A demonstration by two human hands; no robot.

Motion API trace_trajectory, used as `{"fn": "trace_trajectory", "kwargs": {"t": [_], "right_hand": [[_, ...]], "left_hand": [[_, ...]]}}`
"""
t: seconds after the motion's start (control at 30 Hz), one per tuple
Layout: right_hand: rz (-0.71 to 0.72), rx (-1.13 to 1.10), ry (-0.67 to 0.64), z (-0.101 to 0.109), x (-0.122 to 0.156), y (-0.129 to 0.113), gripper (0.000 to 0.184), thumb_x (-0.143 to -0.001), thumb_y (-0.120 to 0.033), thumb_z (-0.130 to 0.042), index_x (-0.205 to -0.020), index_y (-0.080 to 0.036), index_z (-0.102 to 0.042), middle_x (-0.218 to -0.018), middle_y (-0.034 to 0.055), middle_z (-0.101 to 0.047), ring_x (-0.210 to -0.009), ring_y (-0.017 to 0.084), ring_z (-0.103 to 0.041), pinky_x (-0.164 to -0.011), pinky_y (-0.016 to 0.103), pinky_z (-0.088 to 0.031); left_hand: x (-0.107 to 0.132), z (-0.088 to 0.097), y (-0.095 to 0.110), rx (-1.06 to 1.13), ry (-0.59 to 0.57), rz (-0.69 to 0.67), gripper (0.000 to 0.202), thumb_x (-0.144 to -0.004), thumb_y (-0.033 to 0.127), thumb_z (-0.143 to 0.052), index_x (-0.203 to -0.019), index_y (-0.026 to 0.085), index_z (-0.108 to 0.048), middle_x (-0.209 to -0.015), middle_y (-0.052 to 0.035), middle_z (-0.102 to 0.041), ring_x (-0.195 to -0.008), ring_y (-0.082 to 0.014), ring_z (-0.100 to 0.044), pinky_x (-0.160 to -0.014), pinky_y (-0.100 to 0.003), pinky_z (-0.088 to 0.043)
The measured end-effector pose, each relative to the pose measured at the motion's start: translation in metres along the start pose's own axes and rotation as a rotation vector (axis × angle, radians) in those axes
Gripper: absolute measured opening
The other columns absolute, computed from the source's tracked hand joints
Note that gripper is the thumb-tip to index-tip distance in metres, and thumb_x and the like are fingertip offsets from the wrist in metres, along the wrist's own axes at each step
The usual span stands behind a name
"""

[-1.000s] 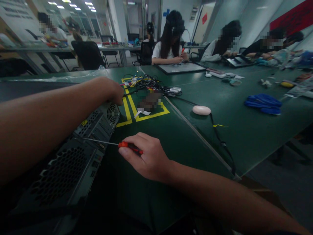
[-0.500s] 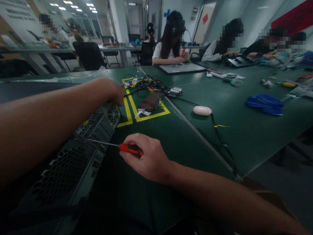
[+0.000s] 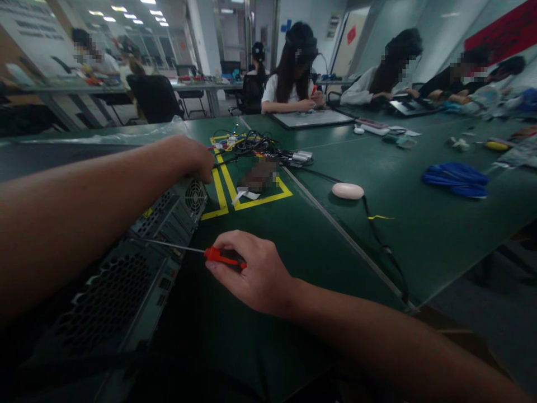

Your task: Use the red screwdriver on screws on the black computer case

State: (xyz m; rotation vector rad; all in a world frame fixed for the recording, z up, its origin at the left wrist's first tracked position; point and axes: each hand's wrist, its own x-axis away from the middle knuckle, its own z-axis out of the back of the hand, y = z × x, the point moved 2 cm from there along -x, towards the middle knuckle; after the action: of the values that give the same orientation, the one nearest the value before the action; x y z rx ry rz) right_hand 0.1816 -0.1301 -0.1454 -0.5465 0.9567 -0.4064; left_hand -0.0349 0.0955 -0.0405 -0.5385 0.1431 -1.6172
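A computer case (image 3: 155, 285) lies at the left, its perforated rear panel and round fan grille facing right. My right hand (image 3: 254, 271) is closed around the red handle of a screwdriver (image 3: 220, 256). The thin metal shaft runs left to the rear panel, and its tip lies near or against the panel under my left forearm; exact contact cannot be made out. My left hand (image 3: 195, 158) reaches over the far end of the case, by the fan grille. Its fingers are turned away and hidden, so what they touch does not show.
Beyond the case lie tangled cables (image 3: 255, 144) and a blurred dark item inside yellow tape (image 3: 262, 202). To the right are a pale oval object (image 3: 348, 191) on a black cable and a blue bundle (image 3: 455, 179). Several people sit across the green table (image 3: 335, 280).
The view has shifted very slightly. Both hands, the screwdriver and the case hold nearly the same positions as before.
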Motion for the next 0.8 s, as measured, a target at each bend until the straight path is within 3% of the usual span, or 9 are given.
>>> {"fn": "trace_trajectory", "kwargs": {"t": [0.13, 0.4, 0.6, 0.7, 0.8], "right_hand": [[-0.011, 0.004, 0.006, -0.001, 0.0, 0.0, 0.011, -0.123, -0.032, -0.082, -0.131, -0.025, -0.078, -0.125, 0.0066, -0.094, -0.105, 0.023, -0.09, -0.1, 0.036, -0.073], [-0.03, -0.002, 0.004, -0.002, -0.001, 0.0, 0.013, -0.124, -0.037, -0.081, -0.129, -0.025, -0.079, -0.121, 0.0063, -0.093, -0.102, 0.023, -0.09, -0.099, 0.036, -0.073], [-0.044, 0.013, -0.013, -0.001, 0.0, 0.0, 0.012, -0.121, -0.032, -0.083, -0.131, -0.026, -0.079, -0.124, 0.0059, -0.094, -0.105, 0.023, -0.091, -0.101, 0.035, -0.073], [-0.025, 0.003, 0.019, -0.001, 0.001, -0.001, 0.013, -0.12, -0.03, -0.084, -0.131, -0.025, -0.079, -0.124, 0.0064, -0.094, -0.104, 0.023, -0.091, -0.1, 0.035, -0.073], [-0.006, -0.002, 0.038, -0.002, 0.001, -0.001, 0.012, -0.12, -0.029, -0.083, -0.13, -0.024, -0.079, -0.122, 0.0068, -0.094, -0.105, 0.024, -0.091, -0.1, 0.035, -0.073]], "left_hand": [[-0.004, -0.004, -0.004, 0.026, -0.009, 0.012, 0.061, -0.093, 0.045, -0.097, -0.148, 0.018, -0.099, -0.14, -0.0197, -0.096, -0.15, -0.0495, -0.081, -0.136, -0.06, -0.057], [-0.036, -0.023, -0.023, 0.028, -0.002, -0.017, 0.082, -0.095, 0.066, -0.095, -0.164, 0.021, -0.093, -0.153, -0.0197, -0.093, -0.164, -0.052, -0.072, -0.14, -0.06, -0.053], [-0.025, -0.017, -0.017, 0.031, -0.005, -0.017, 0.079, -0.092, 0.062, -0.097, -0.159, 0.02, -0.095, -0.139, -0.0179, -0.097, -0.157, -0.0506, -0.078, -0.138, -0.059, -0.055], [-0.019, -0.014, -0.013, -0.022, 0.008, -0.013, 0.072, -0.094, 0.058, -0.093, -0.154, 0.017, -0.097, -0.14, -0.0205, -0.096, -0.149, -0.0497, -0.082, -0.135, -0.06, -0.059], [-0.018, -0.013, -0.012, -0.073, 0.001, -0.035, 0.069, -0.098, 0.061, -0.09, -0.154, 0.021, -0.097, -0.139, -0.0175, -0.097, -0.148, -0.0469, -0.083, -0.132, -0.056, -0.062]]}}
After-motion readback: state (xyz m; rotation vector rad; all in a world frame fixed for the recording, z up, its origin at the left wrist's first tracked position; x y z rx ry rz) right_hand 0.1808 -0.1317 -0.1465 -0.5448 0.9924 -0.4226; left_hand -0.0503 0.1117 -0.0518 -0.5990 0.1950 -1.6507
